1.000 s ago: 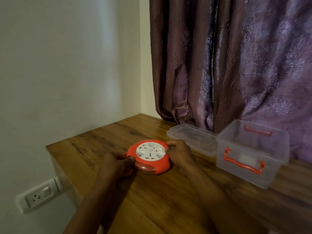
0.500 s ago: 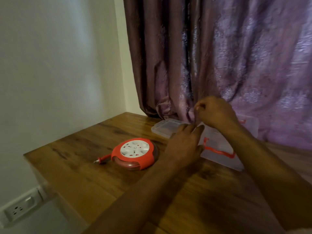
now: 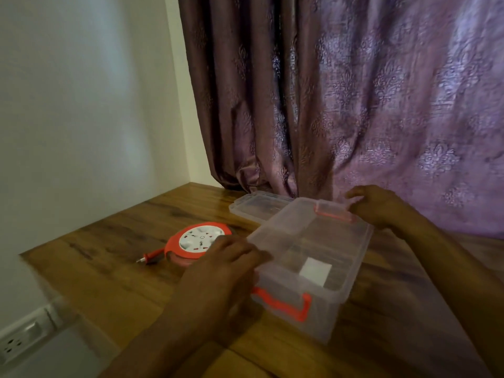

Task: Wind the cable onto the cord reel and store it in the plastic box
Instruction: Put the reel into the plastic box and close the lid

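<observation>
The round orange cord reel (image 3: 195, 242) with a white socket face lies flat on the wooden table (image 3: 109, 268). Its cable is wound in and the orange plug (image 3: 151, 258) sticks out at its left. A clear plastic box (image 3: 313, 266) with orange handles stands open to the right of the reel. My left hand (image 3: 226, 266) grips the box's near left rim. My right hand (image 3: 376, 205) holds the box's far right rim beside the far handle. Both hands are apart from the reel.
The box's clear lid (image 3: 259, 207) lies flat behind the box, against a purple curtain (image 3: 354, 105). A white wall stands at the left, with a wall socket (image 3: 19, 339) below the table's left edge.
Both hands let go of the reel and moved right to the plastic box. The box now sits nearer to me and closer to the reel, held at two rims.
</observation>
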`<state>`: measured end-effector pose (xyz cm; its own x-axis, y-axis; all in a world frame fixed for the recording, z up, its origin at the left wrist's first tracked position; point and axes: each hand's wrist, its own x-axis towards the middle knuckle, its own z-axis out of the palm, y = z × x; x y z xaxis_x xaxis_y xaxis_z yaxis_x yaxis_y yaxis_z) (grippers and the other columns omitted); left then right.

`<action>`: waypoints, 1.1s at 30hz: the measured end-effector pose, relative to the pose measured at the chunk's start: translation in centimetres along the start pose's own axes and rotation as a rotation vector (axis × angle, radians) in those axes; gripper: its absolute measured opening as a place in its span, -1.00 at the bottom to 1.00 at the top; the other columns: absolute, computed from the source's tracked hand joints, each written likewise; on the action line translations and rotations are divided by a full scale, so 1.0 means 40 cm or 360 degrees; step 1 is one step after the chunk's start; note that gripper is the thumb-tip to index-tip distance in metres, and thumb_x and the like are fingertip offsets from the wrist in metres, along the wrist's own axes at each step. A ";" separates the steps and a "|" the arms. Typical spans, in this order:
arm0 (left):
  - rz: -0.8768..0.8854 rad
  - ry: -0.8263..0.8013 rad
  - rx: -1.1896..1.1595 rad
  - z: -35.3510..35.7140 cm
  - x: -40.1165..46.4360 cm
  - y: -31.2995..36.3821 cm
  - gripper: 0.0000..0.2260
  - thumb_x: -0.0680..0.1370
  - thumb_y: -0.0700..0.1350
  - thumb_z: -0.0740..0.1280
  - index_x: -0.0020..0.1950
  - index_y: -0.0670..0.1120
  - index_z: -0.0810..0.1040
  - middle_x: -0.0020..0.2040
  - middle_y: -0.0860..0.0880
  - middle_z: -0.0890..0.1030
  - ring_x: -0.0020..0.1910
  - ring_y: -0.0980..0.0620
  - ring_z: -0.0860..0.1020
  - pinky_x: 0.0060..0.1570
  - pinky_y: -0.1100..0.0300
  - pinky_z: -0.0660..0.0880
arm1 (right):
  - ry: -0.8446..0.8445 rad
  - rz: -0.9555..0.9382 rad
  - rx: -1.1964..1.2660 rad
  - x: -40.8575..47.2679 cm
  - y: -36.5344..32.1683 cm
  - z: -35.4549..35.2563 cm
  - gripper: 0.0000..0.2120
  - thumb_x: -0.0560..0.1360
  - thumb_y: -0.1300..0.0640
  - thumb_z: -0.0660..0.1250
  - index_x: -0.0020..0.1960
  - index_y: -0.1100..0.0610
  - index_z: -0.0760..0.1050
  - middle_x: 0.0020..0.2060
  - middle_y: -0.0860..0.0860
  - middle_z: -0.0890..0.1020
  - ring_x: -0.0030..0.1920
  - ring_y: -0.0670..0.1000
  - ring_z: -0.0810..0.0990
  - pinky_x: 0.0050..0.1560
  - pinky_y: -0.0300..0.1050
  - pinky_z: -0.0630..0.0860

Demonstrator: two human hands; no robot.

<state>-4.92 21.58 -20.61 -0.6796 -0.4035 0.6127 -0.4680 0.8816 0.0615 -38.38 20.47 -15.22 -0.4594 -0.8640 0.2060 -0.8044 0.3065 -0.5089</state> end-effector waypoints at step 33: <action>-0.2463 0.0410 -0.1863 -0.079 -0.028 -0.151 -0.73 0.58 -0.15 0.31 0.26 -0.17 0.54 0.13 -0.27 0.63 0.15 -0.26 0.59 0.19 -0.28 0.52 | -0.1102 -0.0497 -0.0432 0.154 -0.546 0.247 -0.63 0.55 0.04 0.25 0.27 0.23 0.42 0.08 0.15 0.62 -0.15 0.09 0.64 0.05 0.00 0.55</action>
<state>0.46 17.49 -19.17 0.0164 -0.9172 -0.3980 0.1353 -0.3924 0.9098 -19.93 4.50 -11.08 0.0679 -0.9500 -0.3048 -0.9614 0.0193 -0.2743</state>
